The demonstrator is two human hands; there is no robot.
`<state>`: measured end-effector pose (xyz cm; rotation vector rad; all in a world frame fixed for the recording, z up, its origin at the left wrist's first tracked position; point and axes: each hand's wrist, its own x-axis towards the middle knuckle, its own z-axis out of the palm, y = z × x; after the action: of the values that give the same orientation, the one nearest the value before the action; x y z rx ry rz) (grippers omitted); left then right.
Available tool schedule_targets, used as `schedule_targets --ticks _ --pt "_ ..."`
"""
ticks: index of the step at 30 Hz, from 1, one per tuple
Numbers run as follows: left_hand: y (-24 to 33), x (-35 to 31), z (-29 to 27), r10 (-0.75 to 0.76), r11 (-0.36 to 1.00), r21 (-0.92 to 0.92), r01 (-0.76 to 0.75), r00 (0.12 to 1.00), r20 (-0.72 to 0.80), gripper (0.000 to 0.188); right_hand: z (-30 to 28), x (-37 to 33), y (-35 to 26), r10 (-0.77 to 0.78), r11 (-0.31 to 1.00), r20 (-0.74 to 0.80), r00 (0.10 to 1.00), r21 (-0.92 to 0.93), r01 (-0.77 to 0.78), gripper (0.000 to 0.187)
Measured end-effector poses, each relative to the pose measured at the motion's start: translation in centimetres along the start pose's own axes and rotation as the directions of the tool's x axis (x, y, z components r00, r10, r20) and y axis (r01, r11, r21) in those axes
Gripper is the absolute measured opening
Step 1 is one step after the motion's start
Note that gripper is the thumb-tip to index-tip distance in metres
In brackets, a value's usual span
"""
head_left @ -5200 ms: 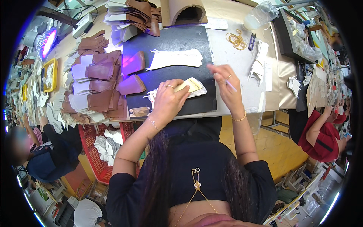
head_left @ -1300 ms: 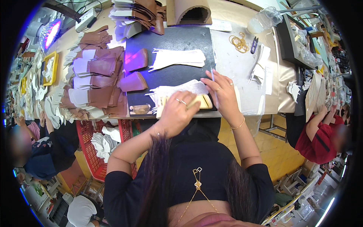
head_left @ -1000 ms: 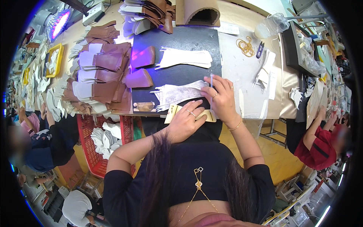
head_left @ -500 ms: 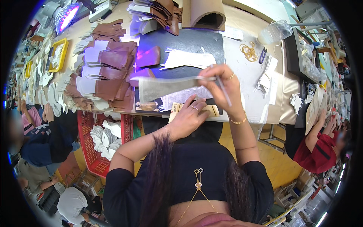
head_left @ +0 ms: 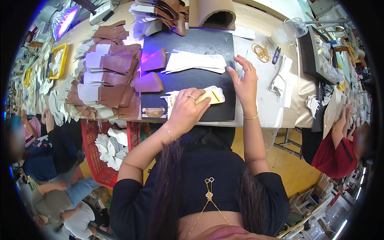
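Left hand: the left hand (head_left: 185, 111) is at the center of the frame, fingers curled down & pressing on a yellow pattern card (head_left: 211, 96).
Yellow pattern card: lies flat on a white cut piece (head_left: 172, 99), near the bottom edge of the black mat (head_left: 192, 82). Only its right end shows past the fingers.
Right hand: the right hand (head_left: 244, 82) is just right of center, at the mat's right edge. Fingers pinch a thin pen (head_left: 242, 68) (can't tell the color well, it's small) that points up.
Black mat: big dark square in the upper middle of the frame, on the pale work table (head_left: 262, 90).
White stack: a stack of long white cut pieces (head_left: 196, 63) lies on the mat, above both hands.
Brown bits: two small brown leather pieces (head_left: 151, 72) sit on the mat's left side, w/ purple light on them.
Left pile: lots of brown & white shoe pieces (head_left: 106, 80) heaped at the left of the mat.
Rubber bands: a bunch of yellow rubber bands (head_left: 262, 51) at upper right, w/ a small dark clipper (head_left: 277, 55) just beside.
Red basket: a red basket (head_left: 98, 160) w/ white pieces sits under the table, lower left.
Other people: one person in red (head_left: 334, 154) at the right edge, more people at lower left.
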<state>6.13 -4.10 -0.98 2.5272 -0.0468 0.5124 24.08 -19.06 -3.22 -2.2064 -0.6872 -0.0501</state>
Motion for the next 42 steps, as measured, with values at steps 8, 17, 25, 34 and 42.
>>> schedule_targets --ticks 8,17,25,34,42 --pt "-0.1 0.2 0.8 0.024 0.999 0.028 -0.024 1.0 0.012 0.022 -2.3 -1.6 -0.6 -0.004 1.0 -0.001 1.0 0.003 0.004 0.031" --pt "0.0 0.2 1.2 0.042 0.995 0.086 -0.043 0.999 0.014 0.022 -3.2 -4.9 -2.5 -0.388 0.897 0.074 0.919 0.257 0.359 0.015" --pt "0.2 0.2 1.3 0.057 0.99 0.125 -0.059 0.998 0.018 0.024 -2.6 -4.8 -2.5 -0.484 0.87 0.155 0.861 0.191 0.454 0.017" --pt "0.1 0.1 1.4 0.056 0.989 0.133 -0.058 0.998 0.025 0.024 -3.6 -4.8 -2.7 -0.497 0.867 0.229 0.837 0.146 0.476 0.016" --pt "1.0 -1.0 -0.1 0.115 0.993 0.013 -0.116 0.99 0.078 0.023 -3.4 -4.4 -3.2 -0.328 0.934 0.24 0.914 -0.063 0.352 0.016"
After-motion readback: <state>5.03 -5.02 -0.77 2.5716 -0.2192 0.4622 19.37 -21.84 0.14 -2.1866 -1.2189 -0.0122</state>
